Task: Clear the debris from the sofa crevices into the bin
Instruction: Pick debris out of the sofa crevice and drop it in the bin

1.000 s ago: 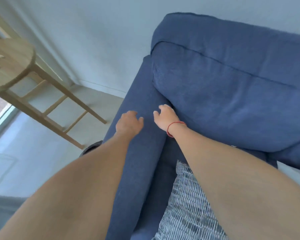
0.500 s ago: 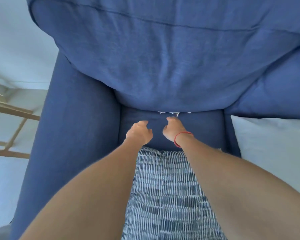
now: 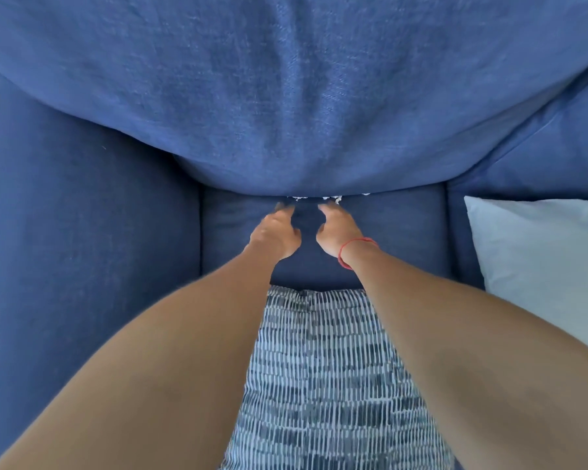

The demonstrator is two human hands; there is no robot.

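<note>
1. The person is leaning over a dark blue cloth sofa seat (image 3: 387, 228), and both bare arms are reaching to the far side of it.
2. The small white bits of debris (image 3: 333, 198) are sitting in the crack where the seat is meeting the big blue back cushion (image 3: 286, 96).
3. The left hand (image 3: 275, 234) is hovering just near the crack, with its fingers curled loosely and a little apart. It is not holding anything.
4. The right hand (image 3: 336, 230), with a thin red string band (image 3: 348, 247) on the wrist, is reaching with curled fingers. Its fingertips are almost touching the white bits. I cannot tell if it is pinching any yet.
5. A blue and white patterned cushion (image 3: 323, 378) is lying on the near part of the seat, between the arms. A pale white pillow (image 3: 540, 266) is lying to the right.
6. The bin is not showing here, so the bits are going to need carrying.
7. Things that might go wrong: poking fingers might be pushing the bits deeper under the back cushion. The tiny bits might be slipping out of a loose pinch and dropping on the seat or floor.
</note>
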